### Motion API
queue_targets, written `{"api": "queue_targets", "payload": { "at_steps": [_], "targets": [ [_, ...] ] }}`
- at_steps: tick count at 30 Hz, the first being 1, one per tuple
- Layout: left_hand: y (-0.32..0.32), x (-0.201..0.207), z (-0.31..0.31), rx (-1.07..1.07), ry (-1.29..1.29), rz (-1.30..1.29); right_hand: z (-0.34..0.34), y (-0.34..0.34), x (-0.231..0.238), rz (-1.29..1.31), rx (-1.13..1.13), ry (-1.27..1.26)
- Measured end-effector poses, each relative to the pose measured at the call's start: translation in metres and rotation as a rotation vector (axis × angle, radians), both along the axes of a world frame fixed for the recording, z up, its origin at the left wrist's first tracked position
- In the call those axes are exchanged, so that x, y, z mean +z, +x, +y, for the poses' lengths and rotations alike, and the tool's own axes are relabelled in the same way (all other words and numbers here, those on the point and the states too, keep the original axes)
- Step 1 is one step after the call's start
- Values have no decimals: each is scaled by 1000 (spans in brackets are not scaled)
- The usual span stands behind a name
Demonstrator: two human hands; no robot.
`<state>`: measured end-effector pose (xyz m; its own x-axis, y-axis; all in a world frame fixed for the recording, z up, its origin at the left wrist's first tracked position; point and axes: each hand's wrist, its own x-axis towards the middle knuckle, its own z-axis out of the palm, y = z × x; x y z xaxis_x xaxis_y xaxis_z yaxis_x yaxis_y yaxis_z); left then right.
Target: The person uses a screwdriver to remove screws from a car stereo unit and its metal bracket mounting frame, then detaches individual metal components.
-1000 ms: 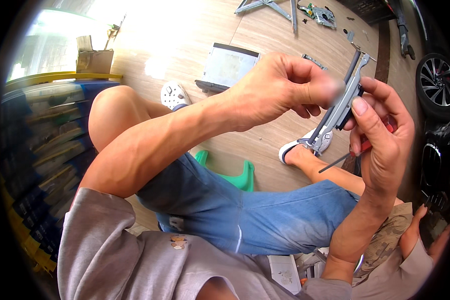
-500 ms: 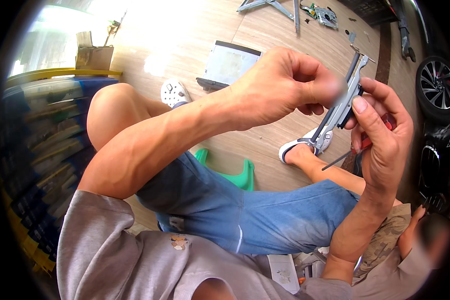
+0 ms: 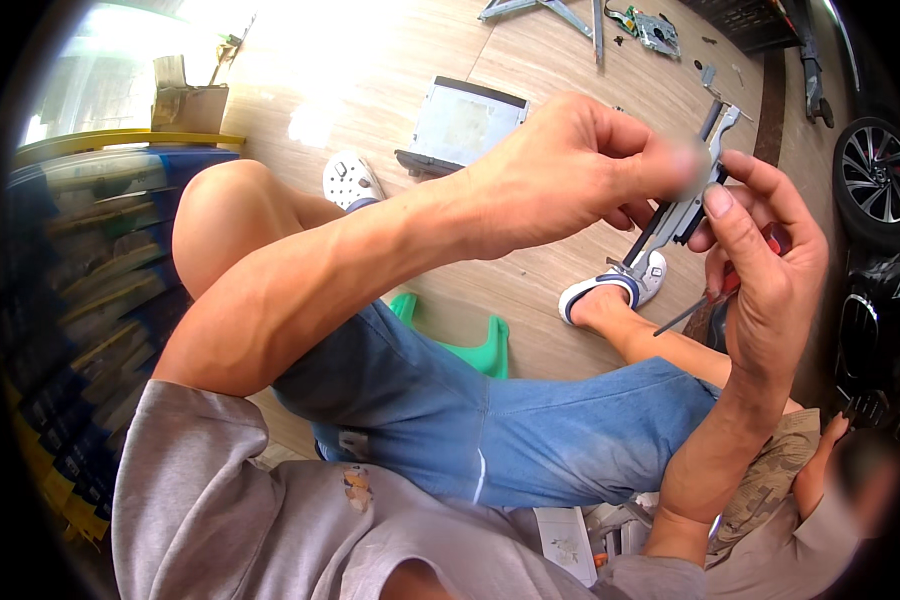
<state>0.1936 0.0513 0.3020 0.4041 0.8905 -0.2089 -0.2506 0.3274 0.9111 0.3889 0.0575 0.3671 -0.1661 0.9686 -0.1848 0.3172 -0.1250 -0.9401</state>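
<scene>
In front of me, over the tiled floor, both hands are closed on a long, narrow grey metal bracket [image 3: 658, 238] with a dark rod along it. My left hand [image 3: 595, 170] pinches the bracket's upper middle between thumb and fingers; a blur hides the fingertips. My right hand [image 3: 770, 240] grips its other side, the thumb pressed near a black piece on it. The same right hand keeps a screwdriver [image 3: 732, 281] with a red handle tucked in its lower fingers, the thin shaft pointing down to the left.
A flat metal unit with a dark front [image 3: 465, 125] lies on the floor beyond my left forearm. A green plastic stool [image 3: 490, 345] shows beside my legs. Loose electronic parts [image 3: 658, 35] lie farther off. A car wheel [image 3: 878, 175] stands at right; another person [image 3: 810, 500] sits lower right.
My left hand has shifted slightly right along the bracket, which has tilted a little. The screwdriver's tip has moved slightly right. My right hand has barely moved.
</scene>
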Motion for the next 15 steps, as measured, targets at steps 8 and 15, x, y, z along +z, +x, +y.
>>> {"api": "queue_targets", "payload": {
  "at_steps": [8,15],
  "targets": [
    [1,7,0,-49,-184,-173,0,0,-2,-67,-10,-6],
    [-1,2,-1,-102,-124,-120,2,1,-3,-71,-19,-46]
  ]
}}
